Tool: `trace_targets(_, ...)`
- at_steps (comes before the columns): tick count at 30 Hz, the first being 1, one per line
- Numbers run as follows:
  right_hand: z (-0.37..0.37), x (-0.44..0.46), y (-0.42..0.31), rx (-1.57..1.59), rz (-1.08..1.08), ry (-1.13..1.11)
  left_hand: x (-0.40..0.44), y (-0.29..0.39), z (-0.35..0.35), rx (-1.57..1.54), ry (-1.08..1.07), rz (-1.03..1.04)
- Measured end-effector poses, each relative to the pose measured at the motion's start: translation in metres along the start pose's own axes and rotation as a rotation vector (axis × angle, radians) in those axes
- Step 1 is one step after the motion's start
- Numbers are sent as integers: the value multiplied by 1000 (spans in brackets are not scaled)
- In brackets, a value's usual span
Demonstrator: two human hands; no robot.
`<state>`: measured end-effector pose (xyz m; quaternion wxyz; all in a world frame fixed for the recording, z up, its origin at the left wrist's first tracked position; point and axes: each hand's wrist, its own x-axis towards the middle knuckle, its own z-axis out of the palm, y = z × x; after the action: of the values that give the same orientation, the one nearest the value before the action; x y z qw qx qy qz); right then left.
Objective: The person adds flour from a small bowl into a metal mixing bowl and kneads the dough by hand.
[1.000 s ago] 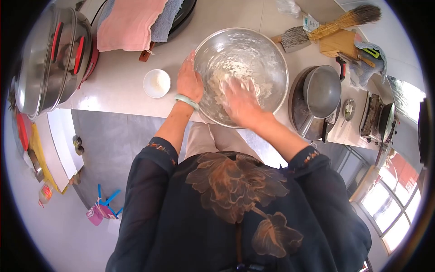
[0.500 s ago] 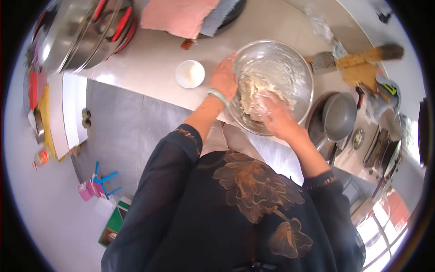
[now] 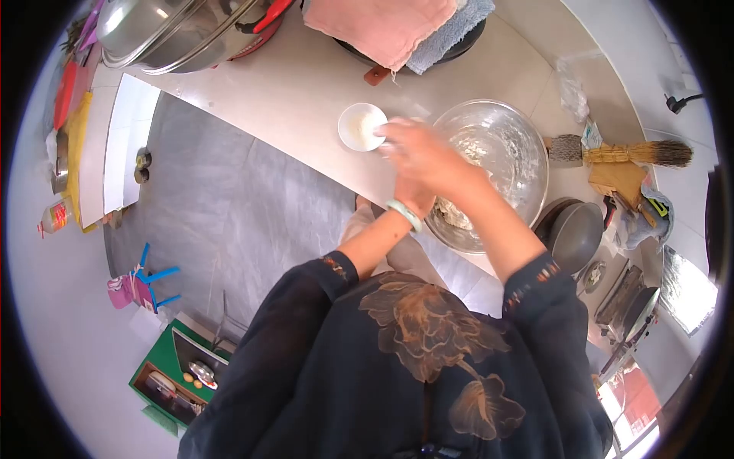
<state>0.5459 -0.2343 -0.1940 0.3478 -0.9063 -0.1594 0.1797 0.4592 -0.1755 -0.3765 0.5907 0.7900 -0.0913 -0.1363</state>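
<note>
A large steel mixing bowl (image 3: pixel 527 203) stands on the counter with pale, shaggy dough (image 3: pixel 457 214) inside. My right hand (image 3: pixel 428 157) crosses over my left and stretches to a small white bowl (image 3: pixel 362 115), its fingertips at that bowl's right rim. Motion blurs those fingers, so whether they grip the rim is unclear. A little pale matter lies in the small bowl. My left hand (image 3: pixel 413 193), below a pale green bangle (image 3: pixel 404 216) on the wrist, is at the mixing bowl's left side; its fingers are hidden behind my right hand.
Pink cloth (image 3: pixel 382 27) and a grey-blue towel (image 3: pixel 451 38) lie over a dark pan at the back. A steel steamer pot (image 3: pixel 183 38) stands at the back left. To the right are a straw brush (image 3: pixel 642 153), dark pans (image 3: pixel 577 237) and a stove (image 3: pixel 619 302).
My right hand has left the dough and swung leftward across my left hand to the small white bowl. The camera view has shifted. My left hand is now largely covered.
</note>
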Motion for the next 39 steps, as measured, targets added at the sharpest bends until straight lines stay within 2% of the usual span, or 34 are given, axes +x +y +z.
trace_targets(1, 10, 17, -9, -76, 66, -135, -7, 1, 4, -210, -6, -32)
trace_targets(3, 51, 53, 15, -208, 30, -235, -17, 1, 9, -731, 9, -86)
trace_targets(5, 90, 76, 40, -257, 24, -207, -18, 10, -4, -453, -39, -13)
trace_targets(7, 98, 86, 42, -340, -17, -133, -19, 20, -14, -185, -23, 114)
trace_targets(9, 104, 84, 41, -450, -92, -18, -26, -19, 1, 313, -10, 284)
trace_targets(10, 103, 83, 37, -423, -81, -32, -28, -25, 4, 403, 1, 335)
trace_targets(12, 98, 83, 29, -373, -63, -55, -31, -31, 6, 383, -27, 329)
trace_targets(18, 110, 89, 40, -265, -39, -196, -30, -13, -4, -2, -155, 83)
trace_targets(24, 116, 84, 53, -35, -22, -14, -18, -10, -17, -241, -244, -100)
trace_targets(27, 96, 81, 43, 98, 171, -116, -11, -12, -19, -311, -258, -161)
trace_targets(28, 92, 79, 43, 229, 198, -66, -10, -11, -19, -329, -256, -174)
trace_targets(32, 48, 47, 51, 651, 233, 121, -4, 6, -18, -200, -153, -196)
trace_targets(34, 22, 10, 59, 836, 223, 279, 7, 58, -34, -56, -69, -249)
trace_targets(36, -16, -36, 69, 918, 363, 280, 5, 52, -28, 79, 50, -83)
trace_targets(37, -24, -62, 83, 896, 384, 331, 5, 50, -25, 145, 109, 1)
trace_targets(38, -31, -87, 95, 873, 404, 382, 6, 52, -25, 101, 87, -40)
trace_targets(39, -42, -109, 96, 656, 510, 383, 7, 55, -26, 57, 64, -81)
